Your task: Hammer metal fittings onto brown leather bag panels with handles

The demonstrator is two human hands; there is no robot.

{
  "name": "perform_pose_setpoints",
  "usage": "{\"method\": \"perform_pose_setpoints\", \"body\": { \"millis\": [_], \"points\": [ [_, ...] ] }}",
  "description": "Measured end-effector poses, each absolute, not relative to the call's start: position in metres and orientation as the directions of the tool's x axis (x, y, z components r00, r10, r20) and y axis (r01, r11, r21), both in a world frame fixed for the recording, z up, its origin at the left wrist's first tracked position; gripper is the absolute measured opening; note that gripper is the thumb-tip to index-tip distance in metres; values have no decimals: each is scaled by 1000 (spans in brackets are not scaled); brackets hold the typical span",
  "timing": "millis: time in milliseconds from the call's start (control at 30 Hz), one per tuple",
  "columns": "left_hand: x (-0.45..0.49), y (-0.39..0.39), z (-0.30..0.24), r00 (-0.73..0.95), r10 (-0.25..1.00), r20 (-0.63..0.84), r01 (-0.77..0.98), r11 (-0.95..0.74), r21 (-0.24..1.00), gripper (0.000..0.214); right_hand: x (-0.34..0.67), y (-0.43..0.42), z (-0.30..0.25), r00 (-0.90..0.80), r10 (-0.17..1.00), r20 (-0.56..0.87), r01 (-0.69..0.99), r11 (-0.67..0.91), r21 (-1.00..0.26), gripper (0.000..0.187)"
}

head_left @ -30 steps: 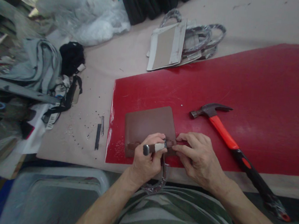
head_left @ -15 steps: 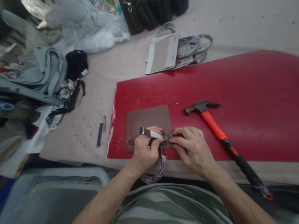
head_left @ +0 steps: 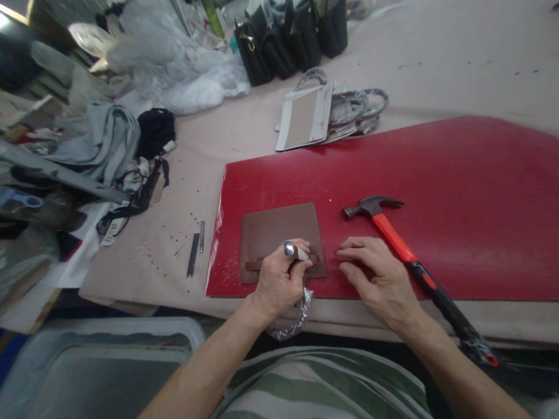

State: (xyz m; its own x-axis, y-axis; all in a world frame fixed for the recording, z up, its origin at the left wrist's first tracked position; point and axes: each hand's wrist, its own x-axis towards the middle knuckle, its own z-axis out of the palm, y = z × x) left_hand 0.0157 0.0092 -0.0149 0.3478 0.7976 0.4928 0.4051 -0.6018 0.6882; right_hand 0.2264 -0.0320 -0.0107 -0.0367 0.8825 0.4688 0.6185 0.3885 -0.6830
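Note:
My left hand (head_left: 281, 272) is closed round a short metal-capped tool (head_left: 296, 251) with a brown and pale handle. Its handle stands almost upright, and the working end is hidden by my fingers. Beneath it lies a flat brown leather panel (head_left: 280, 226), with the tool over its lower right part. A plastic-wrapped handle (head_left: 304, 307) hangs from the panel's near side over the table edge. To the right, my right hand (head_left: 375, 271) is open with nothing in it, fingers loosely bent, apart from the panel. A claw hammer (head_left: 395, 237) with an orange and black handle lies just beyond that hand.
Under the work is a red board (head_left: 459, 187). Two slim metal pieces (head_left: 193, 254) lie left of it among small scraps. Pale panels with wrapped handles (head_left: 304, 116) and black handbags (head_left: 255, 52) stand behind. A plastic bin (head_left: 113, 345) sits below the table edge.
My right hand has let go of the panel's edge and drawn back to the right, fingers loosening. The tool in my left hand has tipped more upright. The whole view has shifted slightly.

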Motion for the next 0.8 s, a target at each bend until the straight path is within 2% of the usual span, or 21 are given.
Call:
{"method": "perform_pose_setpoints", "body": {
  "millis": [67, 133, 233, 300, 333, 400, 467, 533, 567, 633, 700, 767, 800],
  "points": [
    [16, 9, -14, 349, 809, 473, 382, -584, 716, 11, 243, -37, -6, 46, 879, 475, 742, 289, -605, 15],
    [16, 9, -15, 353, 812, 465, 357, -576, 735, 11, 263, -44, -5, 88, 892, 443, 871, 146, -469, 19],
    [16, 9, -16, 353, 820, 451, 342, -562, 753, 13, 288, -51, -4, 146, 948, 282, 947, -52, -316, 23],
    [17, 9, -16, 358, 830, 427, 350, -543, 763, 15, 294, -52, 1, 220, 966, 138, 928, -164, -334, 17],
    [17, 9, -16, 362, 837, 411, 359, -532, 767, 16, 293, -52, 5, 264, 964, 39, 891, -228, -394, 16],
    [18, 9, -16, 368, 846, 387, 371, -515, 773, 15, 286, -50, 14, 304, 925, -227, 696, -378, -610, 18],
    [18, 9, -15, 368, 851, 375, 373, -505, 778, 15, 275, -49, 23, 197, 839, -507, 309, -544, -780, 21],
    [19, 9, -14, 364, 854, 371, 366, -498, 786, 16, 264, -48, 31, 61, 764, -642, -37, -641, -766, 24],
    [19, 10, -13, 364, 855, 371, 359, -496, 791, 16, 260, -49, 37, 45, 743, -668, -121, -660, -742, 25],
    [20, 10, -12, 363, 854, 374, 345, -496, 797, 18, 252, -50, 55, 111, 738, -665, -117, -655, -747, 30],
    [20, 10, -11, 367, 850, 378, 338, -500, 797, 18, 246, -55, 86, 205, 810, -550, 31, -567, -823, 43],
    [21, 10, -10, 368, 846, 385, 337, -507, 793, 19, 240, -63, 123, 264, 920, -291, 261, -358, -896, 53],
    [21, 10, -11, 368, 846, 387, 337, -509, 792, 19, 237, -68, 141, 313, 943, -112, 382, -234, -894, 55]
  ]
}}
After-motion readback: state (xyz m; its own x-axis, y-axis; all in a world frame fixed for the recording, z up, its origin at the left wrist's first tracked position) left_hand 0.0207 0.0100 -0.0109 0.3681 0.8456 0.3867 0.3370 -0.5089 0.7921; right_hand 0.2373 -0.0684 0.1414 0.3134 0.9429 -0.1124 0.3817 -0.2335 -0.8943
